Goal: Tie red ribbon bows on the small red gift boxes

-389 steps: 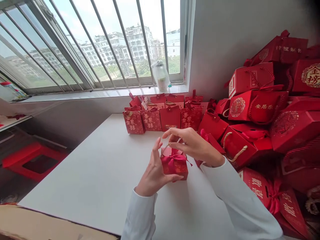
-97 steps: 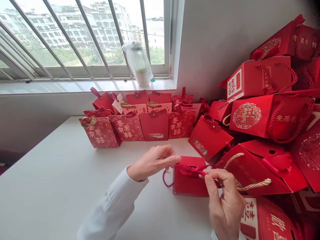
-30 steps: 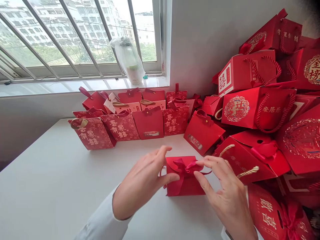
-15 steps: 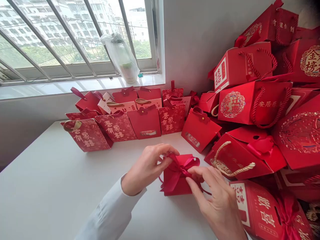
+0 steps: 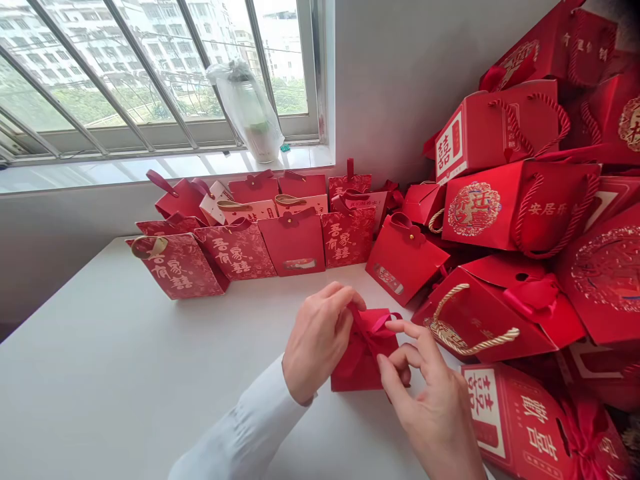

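Note:
A small red box (image 5: 357,381) stands on the white table in front of me, with a dark pink ribbon (image 5: 373,333) tied in a bow on its top. My left hand (image 5: 323,337) is over the box's left side, its thumb and fingers closed on the ribbon's left loop. At the box's right side, my right hand (image 5: 425,383) has its thumb near the knot and its forefinger at the right loop. Its other fingers are curled, and whether they pinch any ribbon is hard to make out.
Red gift bags (image 5: 293,243) stand in rows along the back of the white table (image 5: 125,373). Red boxes (image 5: 520,207) with rope handles are piled high on the right. A plastic-wrapped cup (image 5: 257,127) stands on the sill by the barred window.
My left hand has moved right and further over the box, covering more of the bow's left loop. My right forefinger has shifted up to the right loop. The view has shifted slightly.

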Motion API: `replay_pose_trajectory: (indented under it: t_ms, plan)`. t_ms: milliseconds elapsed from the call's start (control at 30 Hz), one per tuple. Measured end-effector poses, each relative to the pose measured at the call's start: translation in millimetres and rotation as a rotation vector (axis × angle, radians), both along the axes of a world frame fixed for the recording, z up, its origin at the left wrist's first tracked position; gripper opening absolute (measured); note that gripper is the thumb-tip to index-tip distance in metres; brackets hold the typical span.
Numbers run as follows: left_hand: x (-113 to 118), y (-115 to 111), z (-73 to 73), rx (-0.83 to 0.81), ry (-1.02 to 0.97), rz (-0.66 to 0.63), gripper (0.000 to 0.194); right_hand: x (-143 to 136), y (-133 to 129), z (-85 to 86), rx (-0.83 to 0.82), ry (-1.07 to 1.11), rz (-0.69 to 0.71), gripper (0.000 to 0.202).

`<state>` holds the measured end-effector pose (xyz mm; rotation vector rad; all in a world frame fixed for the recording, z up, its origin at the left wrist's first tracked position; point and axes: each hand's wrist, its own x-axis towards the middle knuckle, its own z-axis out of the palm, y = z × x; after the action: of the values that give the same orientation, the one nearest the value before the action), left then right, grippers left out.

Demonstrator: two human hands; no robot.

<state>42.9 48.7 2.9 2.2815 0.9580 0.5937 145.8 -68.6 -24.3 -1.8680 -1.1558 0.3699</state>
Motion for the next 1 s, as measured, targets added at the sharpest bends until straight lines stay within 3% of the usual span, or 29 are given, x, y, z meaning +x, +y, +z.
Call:
replay_pose_trajectory:
  t_ms: [233,400,600,700,800,1000]
  plan:
    - [-1.7,-4.6,6.5,-0.028,0.074,-0.127,0.027,0.5,1.2,-4.3,0.005,-0.031,0.005,0.024]
    - [-1.7,0.6,2.8,0.011,0.084,-0.043,0.03,-0.8,1.6,-8.7,0.036,-0.088,0.017,0.02]
    - [-5.6,8.1,4.0,0.004,0.111,-0.058,0.023,0.1,-0.5,-11.3,0.124,-0.239,0.039,0.022]
    - [-7.8,10.9,5.9,-0.025,0.091,-0.084,0.02,-1.2,-0.6,-9.8,0.25,-0.427,0.109,0.026]
    - [-7.7,12.9,6.4,-0.039,0.086,-0.104,0.02,-7.2,1.8,-9.4,0.274,-0.556,0.214,0.021]
    - [-5.1,13.6,4.5,-0.039,0.082,-0.078,0.025,-17.5,4.5,-16.5,0.367,-0.587,0.294,0.022]
